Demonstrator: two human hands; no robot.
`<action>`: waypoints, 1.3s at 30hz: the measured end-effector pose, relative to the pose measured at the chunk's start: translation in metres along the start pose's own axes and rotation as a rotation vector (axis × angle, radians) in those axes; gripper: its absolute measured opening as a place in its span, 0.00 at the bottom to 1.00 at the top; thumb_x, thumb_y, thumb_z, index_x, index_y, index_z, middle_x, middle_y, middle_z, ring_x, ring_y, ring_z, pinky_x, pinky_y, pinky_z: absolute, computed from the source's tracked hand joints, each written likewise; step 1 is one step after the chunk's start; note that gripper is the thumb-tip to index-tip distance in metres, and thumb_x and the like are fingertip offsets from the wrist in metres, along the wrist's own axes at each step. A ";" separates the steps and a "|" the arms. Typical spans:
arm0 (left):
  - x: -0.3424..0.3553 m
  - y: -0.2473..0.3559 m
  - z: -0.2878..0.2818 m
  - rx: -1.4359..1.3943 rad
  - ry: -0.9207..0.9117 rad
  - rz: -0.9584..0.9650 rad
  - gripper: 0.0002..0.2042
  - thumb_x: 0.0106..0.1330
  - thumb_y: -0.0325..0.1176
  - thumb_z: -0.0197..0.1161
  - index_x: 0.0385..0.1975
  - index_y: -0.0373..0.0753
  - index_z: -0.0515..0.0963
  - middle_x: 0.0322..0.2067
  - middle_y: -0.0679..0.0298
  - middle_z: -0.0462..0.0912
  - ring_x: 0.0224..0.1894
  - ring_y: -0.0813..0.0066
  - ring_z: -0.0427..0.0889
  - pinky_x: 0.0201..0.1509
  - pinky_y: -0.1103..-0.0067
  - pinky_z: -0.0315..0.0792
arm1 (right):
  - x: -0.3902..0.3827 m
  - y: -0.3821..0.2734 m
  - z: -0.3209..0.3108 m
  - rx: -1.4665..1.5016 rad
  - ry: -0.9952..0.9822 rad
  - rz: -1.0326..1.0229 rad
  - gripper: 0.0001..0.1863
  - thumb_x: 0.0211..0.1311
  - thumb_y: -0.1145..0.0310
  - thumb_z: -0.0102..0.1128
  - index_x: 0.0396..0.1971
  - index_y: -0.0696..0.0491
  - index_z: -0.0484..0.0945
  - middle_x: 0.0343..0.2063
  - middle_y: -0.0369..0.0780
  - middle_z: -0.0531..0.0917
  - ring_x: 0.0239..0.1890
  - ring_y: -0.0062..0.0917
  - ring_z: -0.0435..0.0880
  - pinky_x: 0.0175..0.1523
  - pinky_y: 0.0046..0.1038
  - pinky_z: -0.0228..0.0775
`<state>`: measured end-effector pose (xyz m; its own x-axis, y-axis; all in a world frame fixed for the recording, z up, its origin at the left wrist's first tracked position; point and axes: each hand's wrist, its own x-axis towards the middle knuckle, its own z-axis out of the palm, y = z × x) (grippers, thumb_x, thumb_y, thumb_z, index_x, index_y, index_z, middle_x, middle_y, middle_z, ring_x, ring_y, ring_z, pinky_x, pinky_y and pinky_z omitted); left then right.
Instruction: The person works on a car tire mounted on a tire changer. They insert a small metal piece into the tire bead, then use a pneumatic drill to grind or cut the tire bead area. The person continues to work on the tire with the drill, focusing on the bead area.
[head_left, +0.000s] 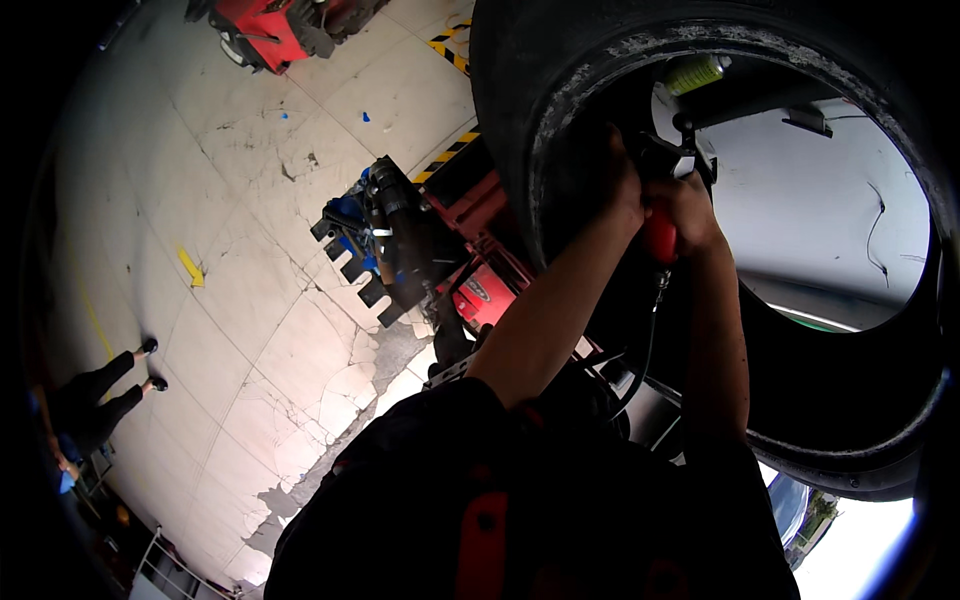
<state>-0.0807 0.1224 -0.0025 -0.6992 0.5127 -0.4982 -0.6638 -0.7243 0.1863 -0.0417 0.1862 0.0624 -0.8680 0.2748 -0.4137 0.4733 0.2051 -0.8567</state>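
Observation:
A large black tire (841,390) stands upright in front of me, with both my arms reaching into its opening. My right hand (688,212) is wrapped round a red-handled air tool (660,236), whose kind I cannot make out. A black air hose (648,350) runs down from a metal fitting at the handle's lower end. Close beside it, my left hand (624,188) is closed on the tool's dark front part; its fingers are partly lost in shadow. The tool's head is near the tire's dark inner wall, and whether they touch is hidden.
A yellow-green can (697,74) lies inside the tire's upper part. Red machinery (485,298) with a dark toothed plate stands left of the tire. Another red machine (268,28) is at the far left. A person (95,400) in dark clothes is at the left edge on cracked floor tiles.

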 end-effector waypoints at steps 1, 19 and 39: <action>0.000 -0.002 -0.001 0.002 -0.021 0.052 0.29 0.66 0.62 0.37 0.41 0.40 0.73 0.33 0.66 0.76 0.31 0.79 0.76 0.21 0.82 0.69 | -0.005 0.002 -0.002 0.064 -0.028 -0.019 0.07 0.42 0.75 0.54 0.24 0.60 0.75 0.18 0.39 0.76 0.19 0.25 0.74 0.26 0.25 0.66; -0.018 -0.005 -0.006 0.044 -0.097 -0.153 0.28 0.62 0.65 0.39 0.30 0.44 0.72 0.18 0.69 0.71 0.11 0.79 0.65 0.07 0.83 0.51 | -0.018 0.004 -0.007 0.137 -0.075 -0.012 0.11 0.42 0.73 0.53 0.30 0.58 0.74 0.22 0.38 0.76 0.21 0.23 0.73 0.28 0.24 0.66; 0.021 0.004 -0.008 0.139 0.065 -0.271 0.32 0.60 0.68 0.37 0.38 0.44 0.75 0.28 0.66 0.76 0.29 0.76 0.71 0.21 0.76 0.61 | 0.011 0.008 0.006 -0.004 -0.043 0.010 0.11 0.47 0.75 0.50 0.33 0.58 0.73 0.22 0.38 0.76 0.20 0.24 0.74 0.27 0.23 0.67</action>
<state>-0.0959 0.1266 -0.0192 -0.4763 0.6448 -0.5978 -0.8569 -0.4927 0.1513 -0.0485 0.1846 0.0494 -0.8686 0.2363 -0.4355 0.4828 0.2060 -0.8511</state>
